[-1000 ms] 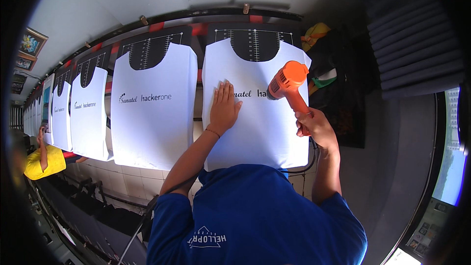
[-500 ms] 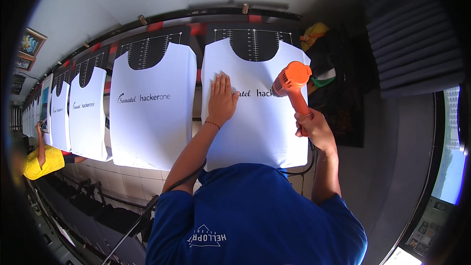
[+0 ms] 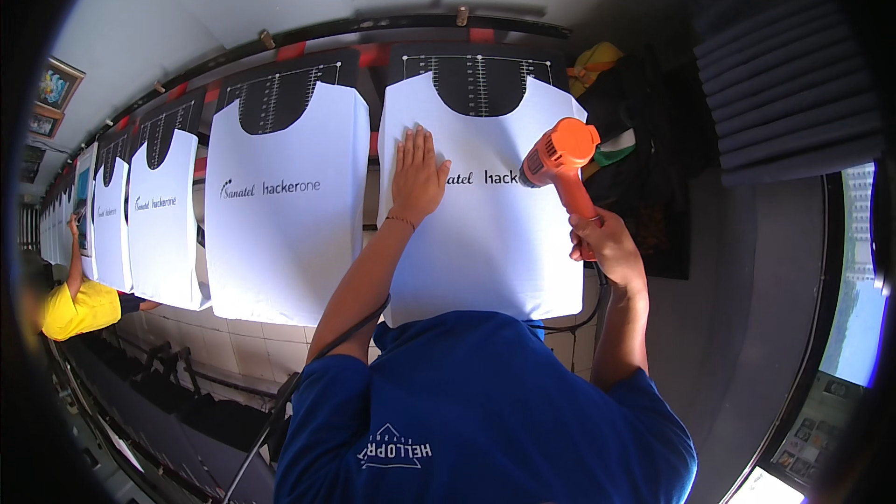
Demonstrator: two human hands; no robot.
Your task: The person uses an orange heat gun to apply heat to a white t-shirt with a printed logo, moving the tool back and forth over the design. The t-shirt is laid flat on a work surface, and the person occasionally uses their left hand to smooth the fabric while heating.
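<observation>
A white shirt [image 3: 476, 257] is stretched over a black board with white ruler marks [image 3: 480, 84] in front of me. Dark printed lettering runs across its chest. My left hand [image 3: 419, 177] lies flat on the shirt's left side, fingers extended, covering the start of the print. In my right hand [image 3: 607, 247] is an orange heat gun [image 3: 567, 154], gripped by its handle. Its nozzle points left and down at the right end of the print, hiding the last letters. Whether the nozzle touches the cloth I cannot tell.
More white printed shirts [image 3: 285, 243] on black boards stand in a row to the left. A person in a yellow top [image 3: 84, 308] is at the far left. Dark and coloured cloths [image 3: 616, 145] hang at the right, near a grey curtain [image 3: 789, 84]. A lit screen [image 3: 854, 271] stands far right.
The heat gun has shifted slightly right, together with my right hand. My left hand has slid a little up and left on the shirt, staying flat.
</observation>
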